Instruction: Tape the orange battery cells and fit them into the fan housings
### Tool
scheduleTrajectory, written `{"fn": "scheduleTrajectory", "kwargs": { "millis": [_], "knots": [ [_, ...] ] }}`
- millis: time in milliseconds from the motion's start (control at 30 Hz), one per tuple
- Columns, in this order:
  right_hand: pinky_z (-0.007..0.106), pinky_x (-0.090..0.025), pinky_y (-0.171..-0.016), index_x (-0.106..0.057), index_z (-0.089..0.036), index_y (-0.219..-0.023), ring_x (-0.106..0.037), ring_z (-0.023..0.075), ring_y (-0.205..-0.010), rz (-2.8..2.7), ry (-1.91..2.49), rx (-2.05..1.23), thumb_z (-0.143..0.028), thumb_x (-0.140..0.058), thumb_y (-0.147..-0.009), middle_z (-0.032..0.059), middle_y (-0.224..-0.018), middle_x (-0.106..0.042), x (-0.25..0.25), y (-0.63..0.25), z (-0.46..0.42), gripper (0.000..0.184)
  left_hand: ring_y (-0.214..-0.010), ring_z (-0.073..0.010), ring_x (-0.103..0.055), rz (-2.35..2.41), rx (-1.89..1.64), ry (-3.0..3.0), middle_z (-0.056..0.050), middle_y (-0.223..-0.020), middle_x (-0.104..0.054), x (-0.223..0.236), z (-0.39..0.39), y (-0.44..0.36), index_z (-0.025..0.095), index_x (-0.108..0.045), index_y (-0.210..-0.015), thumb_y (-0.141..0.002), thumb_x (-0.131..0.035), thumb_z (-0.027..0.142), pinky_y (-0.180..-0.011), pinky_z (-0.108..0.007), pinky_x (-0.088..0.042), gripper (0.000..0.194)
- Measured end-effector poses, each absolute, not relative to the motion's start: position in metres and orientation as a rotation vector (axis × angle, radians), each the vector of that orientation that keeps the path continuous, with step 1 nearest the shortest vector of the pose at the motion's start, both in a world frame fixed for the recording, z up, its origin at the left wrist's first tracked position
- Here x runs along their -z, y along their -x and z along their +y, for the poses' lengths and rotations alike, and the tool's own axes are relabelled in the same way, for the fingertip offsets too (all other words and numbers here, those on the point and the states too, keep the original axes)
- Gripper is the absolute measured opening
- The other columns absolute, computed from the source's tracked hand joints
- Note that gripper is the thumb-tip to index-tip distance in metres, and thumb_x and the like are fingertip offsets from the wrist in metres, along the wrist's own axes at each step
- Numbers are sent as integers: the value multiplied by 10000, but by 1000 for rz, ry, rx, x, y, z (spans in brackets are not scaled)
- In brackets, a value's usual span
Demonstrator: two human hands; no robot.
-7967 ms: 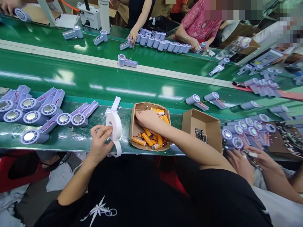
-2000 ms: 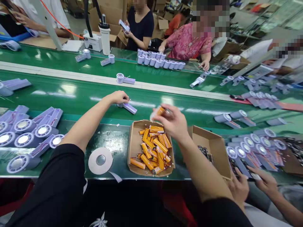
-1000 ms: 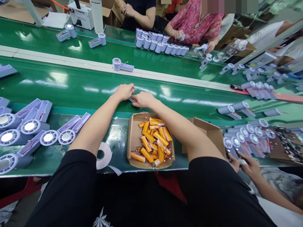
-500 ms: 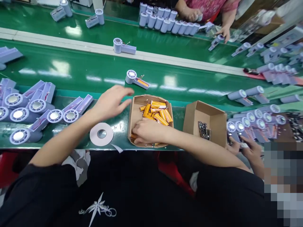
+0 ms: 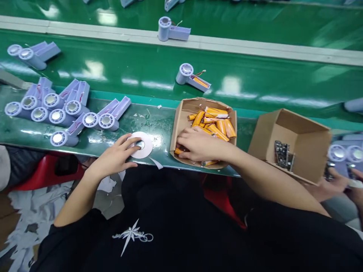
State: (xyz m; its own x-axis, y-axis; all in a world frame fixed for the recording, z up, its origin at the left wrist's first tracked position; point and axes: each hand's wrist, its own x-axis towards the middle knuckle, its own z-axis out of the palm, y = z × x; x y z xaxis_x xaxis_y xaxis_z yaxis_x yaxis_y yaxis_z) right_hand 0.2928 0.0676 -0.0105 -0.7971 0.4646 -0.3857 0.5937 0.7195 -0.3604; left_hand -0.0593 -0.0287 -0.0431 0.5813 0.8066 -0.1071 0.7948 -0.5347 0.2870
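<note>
Head view: rests the left hand [image 5: 116, 155] on the white roll [image 5: 146, 148] at the near edge of the green bench [image 5: 167, 117], with fingers spread about the hole and thumb apart, off the roll; not clamped on it. Has the roll lying flat, with a loose tail [image 5: 156, 163] beside it at the bench edge. Holds the right hand [image 5: 200, 144] down inside the open box [image 5: 176, 130], with fingers curled among orange cells [image 5: 217, 132]; cannot tell if clamped on one, with fingertips partly hidden. Has cells heaped in that box, many toward the far right. Farther right, shows a second box [image 5: 312, 151] with dark boards [image 5: 282, 154] inside, then a co-worker's hand [image 5: 333, 185]. Left of the roll, shows clustered lilac housings [image 5: 58, 116]. Ahead on the belt [image 5: 127, 64], shows a lone housing [image 5: 185, 72] with orange in its tray; beyond, on the pale strip [image 5: 113, 34], another housing [image 5: 164, 29].
</note>
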Motion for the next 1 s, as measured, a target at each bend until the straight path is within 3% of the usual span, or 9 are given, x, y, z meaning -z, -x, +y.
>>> {"fn": "scheduleTrajectory", "kwargs": {
  "millis": [67,233,367,533,700,767,867,933,1000],
  "knots": [
    [425,-484,-939,-765,-187,-1049,-694,298,-1026,2619,-962,1080,-384,-761,-945,118,-1037,-791,8,-302,72,222,-1568,-402,-472,1312,-51,-2524,-83,-1611,-636,37,-31,58,311,-758,-1342,-993,-674,307,-1286,-613,-497,359],
    [380,-627,-852,-812,-235,-1191,-747,229,-928,2561,-1472,2025,-605,-891,-819,47,-1048,-802,-8,-317,61,531,-1509,-392,-526,1372,-338,-2658,-52,-1393,-775,23,-41,47,338,-741,-1367,-987,-675,213,-1234,-600,-531,406],
    [329,-644,-740,-856,-215,-1011,-713,180,-752,2843,-1679,1935,-635,-948,-778,15,-854,-772,-15,-305,42,489,-1325,-340,-655,1266,-596,-2882,-18,-1246,-826,17,-42,36,359,-700,-1433,-972,-732,177,-1128,-521,-561,496],
    [246,-563,-575,-831,-170,-932,-595,123,-596,3085,-1753,1685,-701,-931,-774,-10,-691,-685,-3,-283,26,562,-1055,-262,-647,1258,-816,-3028,-42,-1125,-835,14,-32,16,233,-721,-1387,-950,-827,190,-997,-409,-542,452],
    [263,-605,-639,-838,-199,-966,-650,148,-637,3098,-1861,1530,-750,-875,-805,10,-728,-738,7,-272,17,575,-920,-242,-577,1264,-918,-3021,-38,-1094,-832,13,-23,-2,269,-737,-1368,-950,-819,172,-905,-401,-553,437],
    [295,-656,-767,-837,-218,-1175,-766,199,-816,2995,-1825,1694,-774,-860,-805,56,-941,-828,8,-276,17,668,-876,-229,-540,1251,-1004,-3034,-36,-1068,-828,14,-23,-5,286,-728,-1394,-937,-840,180,-894,-395,-563,483],
    [397,-664,-1011,-693,-243,-1498,-788,300,-1205,2787,-1596,2218,-904,-827,-701,122,-1329,-807,10,-284,16,1044,-943,-254,-512,1271,-1185,-3038,-38,-1034,-819,16,-25,-8,337,-719,-1417,-911,-872,203,-922,-407,-578,545],
    [418,-660,-1029,-678,-218,-1512,-779,332,-1238,2679,-1428,2475,-973,-818,-586,130,-1329,-805,10,-287,14,1203,-1044,-289,-505,1358,-1280,-3015,-54,-1026,-816,14,-25,-9,352,-723,-1414,-906,-876,212,-936,-426,-576,549],
    [364,-670,-915,-781,-194,-1342,-815,301,-1067,2667,-1371,2448,-916,-872,-604,92,-1127,-848,9,-287,9,1036,-1126,-316,-498,1454,-1309,-2988,-76,-1027,-814,9,-24,-10,332,-733,-1407,-902,-871,183,-932,-436,-566,544]
  ]
}}
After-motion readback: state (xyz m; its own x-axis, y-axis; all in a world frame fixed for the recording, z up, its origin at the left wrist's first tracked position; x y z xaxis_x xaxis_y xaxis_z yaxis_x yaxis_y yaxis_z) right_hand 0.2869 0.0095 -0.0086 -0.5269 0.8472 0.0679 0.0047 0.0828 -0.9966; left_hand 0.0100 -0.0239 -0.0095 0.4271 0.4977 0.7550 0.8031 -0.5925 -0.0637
